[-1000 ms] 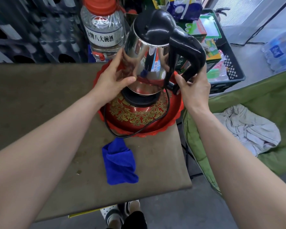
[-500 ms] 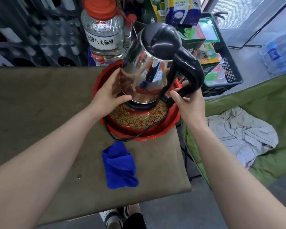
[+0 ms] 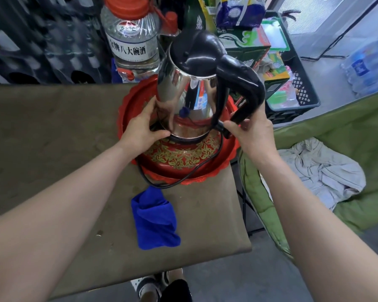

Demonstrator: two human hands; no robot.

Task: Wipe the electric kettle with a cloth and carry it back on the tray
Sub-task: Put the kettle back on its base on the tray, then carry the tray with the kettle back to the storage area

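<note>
Standing kettle [image 3: 183, 92] between left hand [image 3: 140, 129] and right hand [image 3: 252, 129].

The kettle [image 3: 190, 88] stands in the tray [image 3: 183, 164] at the bench's [image 3: 52, 127] far right end. The cloth [image 3: 154, 219] lies on the bench before the tray. A bottle [image 3: 131, 38] stands behind the tray, a crate [image 3: 301, 83] to its right.

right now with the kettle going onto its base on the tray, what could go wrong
1. The black cord loops over the red tray rim onto the table; lifting the tray could snag it.
2. The kettle looks tilted under the left hand and right hand, so it may seat crooked and tip.
3. The tray sits near the table's right edge, and the large bottle stands close behind; a nudge might shift either.
</note>
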